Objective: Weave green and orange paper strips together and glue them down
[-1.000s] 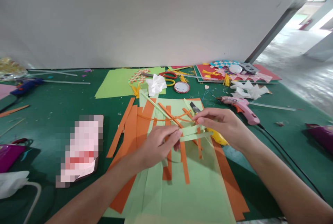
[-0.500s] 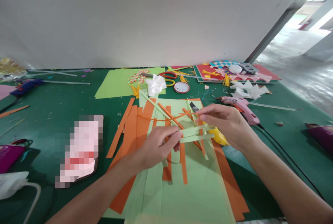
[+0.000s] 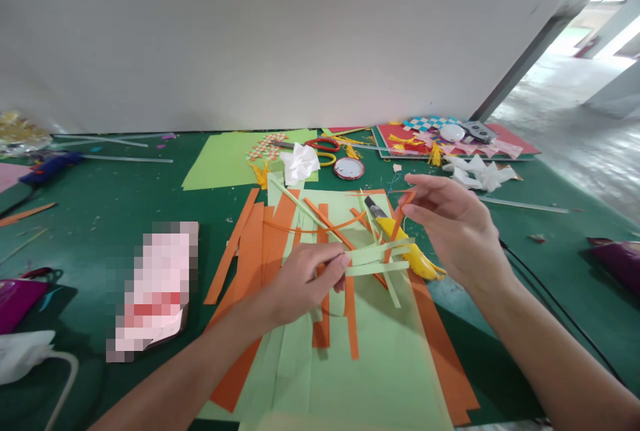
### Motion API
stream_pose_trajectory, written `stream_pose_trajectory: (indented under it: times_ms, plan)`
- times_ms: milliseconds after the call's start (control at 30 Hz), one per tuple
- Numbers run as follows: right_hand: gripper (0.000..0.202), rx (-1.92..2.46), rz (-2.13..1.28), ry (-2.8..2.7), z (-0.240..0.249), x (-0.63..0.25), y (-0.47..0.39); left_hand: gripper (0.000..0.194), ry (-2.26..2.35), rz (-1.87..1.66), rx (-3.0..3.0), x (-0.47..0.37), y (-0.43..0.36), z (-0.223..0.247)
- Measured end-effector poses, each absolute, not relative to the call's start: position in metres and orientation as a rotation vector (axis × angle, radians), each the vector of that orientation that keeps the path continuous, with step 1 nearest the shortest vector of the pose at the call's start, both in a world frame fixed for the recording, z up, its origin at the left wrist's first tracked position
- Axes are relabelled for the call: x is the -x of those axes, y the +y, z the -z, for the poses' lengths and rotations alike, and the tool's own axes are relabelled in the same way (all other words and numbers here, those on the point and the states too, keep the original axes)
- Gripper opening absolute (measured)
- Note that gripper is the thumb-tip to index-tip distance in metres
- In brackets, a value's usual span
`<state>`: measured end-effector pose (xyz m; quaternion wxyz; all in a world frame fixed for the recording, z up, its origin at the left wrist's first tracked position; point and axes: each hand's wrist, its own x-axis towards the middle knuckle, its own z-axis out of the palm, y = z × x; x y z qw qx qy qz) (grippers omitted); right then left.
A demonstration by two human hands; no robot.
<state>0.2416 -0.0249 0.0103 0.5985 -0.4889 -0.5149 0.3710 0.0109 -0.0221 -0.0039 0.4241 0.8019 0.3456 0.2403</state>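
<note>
My left hand (image 3: 310, 281) is closed, pinching several pale green paper strips (image 3: 375, 256) whose free ends point right. An orange paper strip (image 3: 396, 231) runs among those ends, and its upper end is between the thumb and finger of my right hand (image 3: 450, 224). Beneath both hands lies a pale green paper sheet (image 3: 370, 377) with loose orange strips (image 3: 250, 251) and green strips on it. Beside my right hand rests a yellow utility knife (image 3: 419, 256), partly under the strips.
A phone (image 3: 160, 284) lies left. Red-and-yellow scissors (image 3: 325, 144), crumpled tissue (image 3: 300, 163) and a round white-topped disc (image 3: 349, 168) sit near the wall. Stacked coloured sheets (image 3: 520, 144) are at the back right. A black cord (image 3: 560, 307) crosses the right side.
My right hand has moved up and right, drawing the orange strip more upright, and now covers the pink glue gun. More of the utility knife shows. My left hand stays in place.
</note>
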Motion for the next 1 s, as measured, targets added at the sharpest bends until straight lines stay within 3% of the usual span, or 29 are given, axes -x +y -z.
stream_pose_trajectory:
  times_ms: [433, 1000]
  plan:
    - [0.025, 1.077, -0.600, -1.032, -0.0097, -0.2444, -0.0229, 0.038, 0.856, -0.589, -2.016, -0.0110, -0.0216, 0.0059]
    - [0.032, 0.996, -0.505, -1.148, -0.0076, -0.2368, -0.0290, 0.037, 0.858, -0.587, -1.981, -0.0119, -0.0204, 0.0052]
